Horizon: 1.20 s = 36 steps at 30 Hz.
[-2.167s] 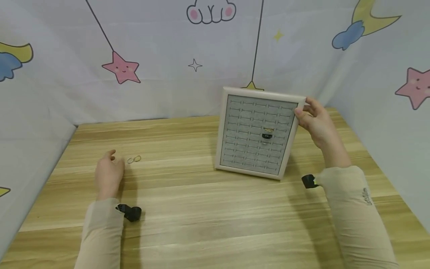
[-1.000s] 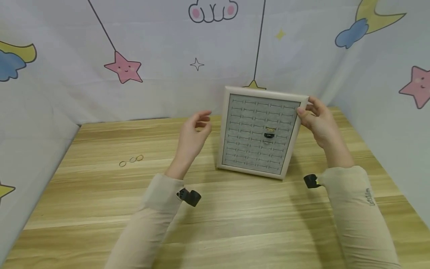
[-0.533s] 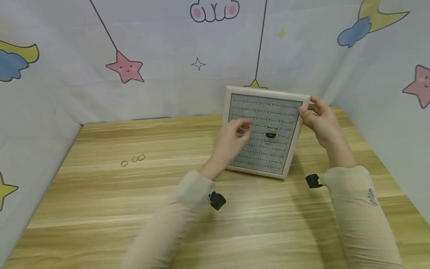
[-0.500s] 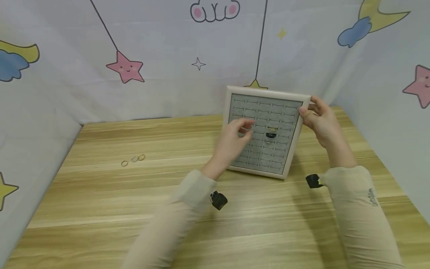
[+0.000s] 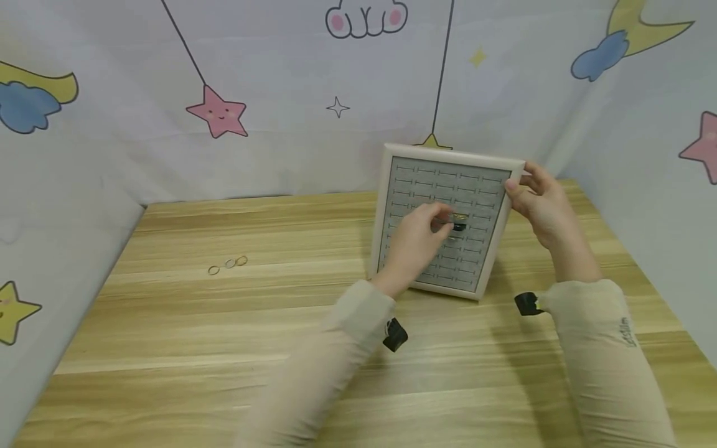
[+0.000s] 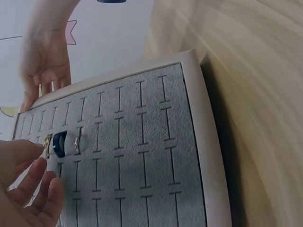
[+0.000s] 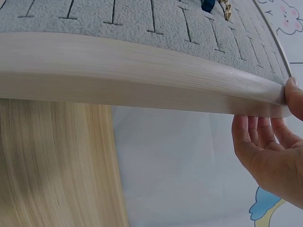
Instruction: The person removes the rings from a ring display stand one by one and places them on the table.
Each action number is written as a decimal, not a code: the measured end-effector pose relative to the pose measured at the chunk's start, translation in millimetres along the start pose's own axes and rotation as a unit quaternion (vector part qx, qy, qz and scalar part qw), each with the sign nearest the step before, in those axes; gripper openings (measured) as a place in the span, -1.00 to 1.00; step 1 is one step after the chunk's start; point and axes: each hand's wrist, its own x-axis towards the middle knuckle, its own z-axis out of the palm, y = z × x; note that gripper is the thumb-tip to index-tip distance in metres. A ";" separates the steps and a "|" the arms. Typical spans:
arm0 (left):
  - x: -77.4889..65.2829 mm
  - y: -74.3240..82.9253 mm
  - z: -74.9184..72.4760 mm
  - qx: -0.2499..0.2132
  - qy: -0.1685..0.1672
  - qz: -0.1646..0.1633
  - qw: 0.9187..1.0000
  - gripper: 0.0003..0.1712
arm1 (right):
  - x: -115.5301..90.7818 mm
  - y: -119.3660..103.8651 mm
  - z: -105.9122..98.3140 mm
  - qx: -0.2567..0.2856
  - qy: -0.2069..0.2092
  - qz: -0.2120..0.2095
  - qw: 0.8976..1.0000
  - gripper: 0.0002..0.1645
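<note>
A ring display board [image 5: 442,177] with a pale frame and grey slotted padding leans back on the table. My right hand [image 5: 540,202] grips its upper right corner, thumb on the front and fingers behind, as the right wrist view [image 7: 270,146] also shows. Three rings sit in one column of slots: a gold ring [image 6: 48,145], a dark, wide ring [image 6: 58,144] and a thin silver ring [image 6: 78,141]. My left hand [image 5: 417,239] is in front of the board, fingers loosely bent, fingertips right beside the gold ring. Nothing shows between its thumb and fingers.
Three thin rings, among them a gold-toned ring [image 5: 241,261] and a silver ring [image 5: 213,270], lie in a row on the wooden table [image 5: 224,348] at the left. A white curtain [image 5: 291,143] with printed stars hangs behind.
My left hand has come from beside the loose rings on the table, rightward, to the rings on the board. My right hand keeps its hold on the board's corner.
</note>
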 end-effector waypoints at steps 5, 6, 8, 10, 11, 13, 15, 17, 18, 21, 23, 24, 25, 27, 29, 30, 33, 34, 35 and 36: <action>0.9 5.4 8.3 0.013 -0.001 -0.011 1.000 -0.70 | -0.3 0.1 -0.4 0.005 -0.002 -0.006 1.000 -0.27; 1.3 5.9 9.6 0.014 0.001 -0.011 1.000 -0.71 | -0.5 0.1 -0.4 0.005 -0.002 -0.006 1.000 -0.26; 1.9 6.7 11.6 0.018 0.004 -0.012 1.000 -0.72 | -0.7 0.0 -0.3 0.006 -0.001 -0.007 1.000 -0.27; 2.9 7.2 13.4 0.028 0.009 -0.012 0.999 -0.73 | -0.5 0.0 -0.6 0.004 0.000 -0.006 1.000 -0.25; 3.3 7.4 14.2 0.033 0.011 -0.012 0.999 -0.73 | -0.4 -0.1 -0.7 0.001 0.000 -0.006 1.000 -0.24; 4.4 8.1 15.7 0.050 0.016 -0.013 0.999 -0.74 | 0.1 -0.3 -0.9 0.009 -0.001 -0.005 1.000 -0.22; 5.0 9.0 16.5 0.066 0.020 -0.012 0.998 -0.74 | 0.7 -0.2 -1.0 0.009 -0.002 -0.005 1.000 -0.23; 5.6 9.7 17.5 0.084 0.022 -0.013 0.996 -0.74 | 1.3 0.1 -0.8 0.011 -0.004 -0.006 1.000 -0.25; 5.8 9.9 18.0 0.092 0.023 -0.013 0.995 -0.74 | 1.4 0.3 -0.9 0.021 -0.006 -0.007 1.000 -0.26; 6.5 10.4 19.0 0.110 0.024 -0.013 0.994 -0.73 | 1.5 1.1 -0.7 0.032 -0.011 -0.010 0.999 -0.30; 6.4 10.5 19.4 0.117 0.026 -0.012 0.993 -0.74 | 1.4 1.2 -0.5 0.033 -0.011 -0.010 0.999 -0.30; 6.4 10.5 19.5 0.119 0.026 -0.011 0.992 -0.74 | 1.3 1.2 -0.4 0.033 -0.011 -0.010 0.999 -0.29; 6.3 10.5 19.6 0.120 0.027 -0.011 0.992 -0.75 | 1.4 1.1 -0.1 0.026 -0.009 -0.011 1.000 -0.28; 6.2 10.2 19.6 0.120 0.029 -0.007 0.992 -0.77 | 1.7 0.7 -0.1 0.025 -0.009 -0.010 1.000 -0.25; 5.9 9.7 19.6 0.122 0.031 -0.003 0.992 -0.78 | 1.6 0.6 0.0 0.015 -0.006 -0.011 1.000 -0.23; 5.8 9.5 19.5 0.123 0.032 -0.001 0.992 -0.79 | 1.4 0.7 -0.2 0.015 -0.005 -0.011 1.000 -0.23; 5.2 8.5 19.3 0.119 0.033 0.003 0.992 -0.79 | 1.0 1.2 -0.4 0.004 -0.002 -0.011 1.000 -0.25; 5.0 8.0 19.3 0.116 0.032 0.004 0.993 -0.79 | 1.1 1.3 -0.4 0.006 -0.002 -0.011 1.000 -0.25; 4.8 7.4 19.1 0.113 0.031 0.005 0.993 -0.79 | 1.1 1.4 -0.4 0.005 -0.002 -0.011 1.000 -0.26; 4.6 6.7 19.0 0.108 0.029 0.006 0.994 -0.78 | 1.0 1.4 -0.4 0.004 -0.002 -0.010 1.000 -0.25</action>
